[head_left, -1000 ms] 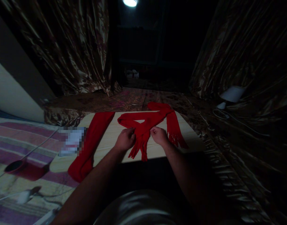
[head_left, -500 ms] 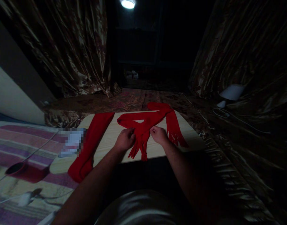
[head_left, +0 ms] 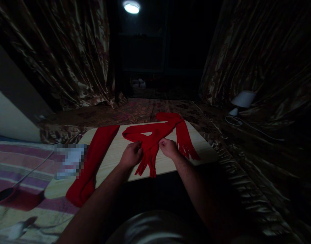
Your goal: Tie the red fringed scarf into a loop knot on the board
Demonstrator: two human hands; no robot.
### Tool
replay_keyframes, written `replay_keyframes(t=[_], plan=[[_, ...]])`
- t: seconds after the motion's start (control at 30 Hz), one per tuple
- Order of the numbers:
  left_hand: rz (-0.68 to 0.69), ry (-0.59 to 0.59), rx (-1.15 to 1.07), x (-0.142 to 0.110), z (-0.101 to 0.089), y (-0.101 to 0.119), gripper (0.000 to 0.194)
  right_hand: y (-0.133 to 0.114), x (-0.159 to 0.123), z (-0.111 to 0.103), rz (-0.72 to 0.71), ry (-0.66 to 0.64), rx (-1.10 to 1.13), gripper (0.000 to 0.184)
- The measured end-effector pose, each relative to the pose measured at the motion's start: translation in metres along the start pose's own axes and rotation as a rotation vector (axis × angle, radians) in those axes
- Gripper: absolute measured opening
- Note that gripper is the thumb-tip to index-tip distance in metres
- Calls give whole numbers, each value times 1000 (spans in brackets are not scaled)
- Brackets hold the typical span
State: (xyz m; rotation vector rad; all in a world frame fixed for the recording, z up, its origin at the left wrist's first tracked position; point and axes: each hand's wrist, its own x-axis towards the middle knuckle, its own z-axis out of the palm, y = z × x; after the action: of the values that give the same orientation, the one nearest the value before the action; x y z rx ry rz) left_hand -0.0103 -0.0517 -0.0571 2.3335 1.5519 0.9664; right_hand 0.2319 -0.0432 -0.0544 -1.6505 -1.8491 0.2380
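Note:
A red fringed scarf (head_left: 159,130) lies looped and crossed over itself on a pale wood-grain tabletop (head_left: 115,154). One fringed end points toward me between my hands; another hangs down at the right. My left hand (head_left: 131,154) is closed on the scarf's left edge, fingers pinched, just above the near fringe. On the opposite edge my right hand (head_left: 168,148) is closed too, thumb and finger pressed together at the cloth. A long folded red cloth (head_left: 98,152) runs along the tabletop's left side; whether it belongs to the same scarf I cannot tell.
A blurred-out flat item (head_left: 70,161) sits at the table's left edge. Beyond it, a dark red container (head_left: 20,198) and a white plug-like object (head_left: 17,230) with cords rest on a striped cloth (head_left: 18,169). A small lamp (head_left: 243,100) stands at the right.
The view has turned slightly, so everything sits a little farther left in the picture. Both hands keep their places at the scarf's two edges; the scarf's layout looks the same.

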Motion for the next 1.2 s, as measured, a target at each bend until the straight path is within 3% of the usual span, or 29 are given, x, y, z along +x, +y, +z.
replay_keyframes(t=[0.4, 0.57, 0.67, 0.77, 0.87, 1.03, 1.2], plan=[[-39, -20, 12, 0, 0, -2, 48, 7, 0, 7, -12, 26, 15, 16], [-16, -13, 16, 0, 1, -4, 49, 10, 4, 5, 17, -7, 175, 12], [-18, -16, 31, 0, 1, -3, 50, 24, 11, -13, 63, -10, 314, 12], [-23, -20, 34, 0, 0, 0, 51, 49, 15, -46, 130, 141, 393, 18], [-35, -21, 26, 0, 0, 1, 51, 79, 10, -82, 175, 278, 333, 19], [-13, -33, 26, 1, 0, -1, 49, 103, -20, -114, 190, 186, 230, 20], [-21, -43, 25, 1, -2, 0, 48, 84, -34, -112, 57, 87, 119, 25]])
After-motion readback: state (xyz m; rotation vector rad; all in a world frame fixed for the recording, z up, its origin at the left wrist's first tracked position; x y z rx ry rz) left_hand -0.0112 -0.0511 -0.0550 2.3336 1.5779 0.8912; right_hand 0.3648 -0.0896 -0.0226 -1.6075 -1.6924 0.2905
